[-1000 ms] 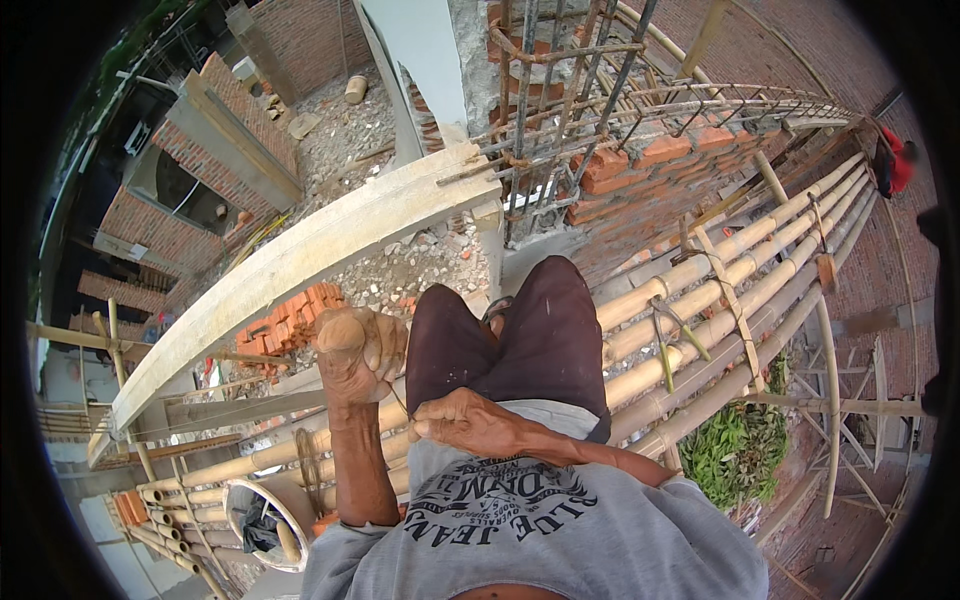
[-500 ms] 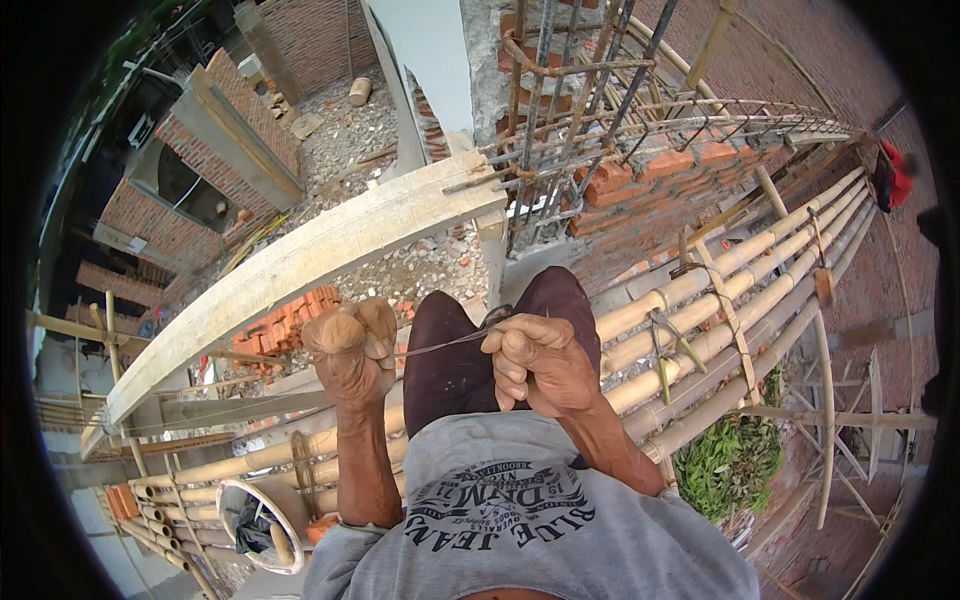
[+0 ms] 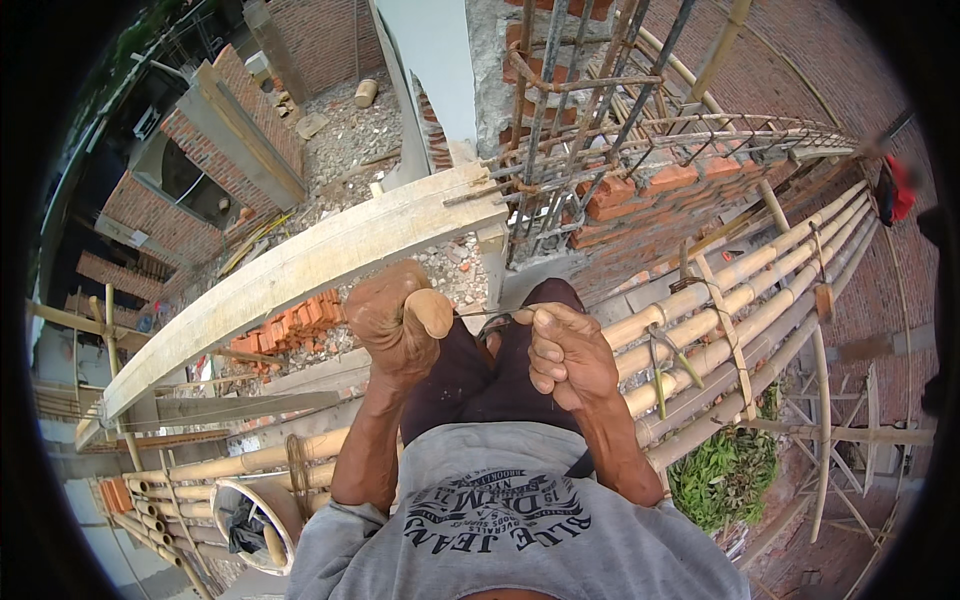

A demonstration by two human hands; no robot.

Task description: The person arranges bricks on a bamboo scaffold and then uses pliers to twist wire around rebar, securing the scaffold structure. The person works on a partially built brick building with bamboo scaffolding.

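A thin wire (image 3: pixel 478 314) stretches across the gap between my two hands, in front of my knees. My left hand (image 3: pixel 392 325) is closed on its left end, thumb pressed forward. The right end is pinched between thumb and forefinger of my right hand (image 3: pixel 572 352), whose other fingers are curled in. Part of the wire is hidden inside both fists. To the right of my right hand, a pair of pincers (image 3: pixel 673 362) with yellow-green handles rests on the bamboo poles (image 3: pixel 735 325).
Ahead runs a pale concrete beam (image 3: pixel 300 265), meeting upright rebar (image 3: pixel 560 110) beside a brick wall (image 3: pixel 665 195). Stacked bricks (image 3: pixel 290 328) lie below at left. A bucket (image 3: pixel 290 505) with black plastic stands at lower left. A person in red (image 3: pixel 902 190) is at far right.
My left hand has moved right and slightly up, turning its thumb forward. My right hand has shifted a little right and up. Both still grip the wire.
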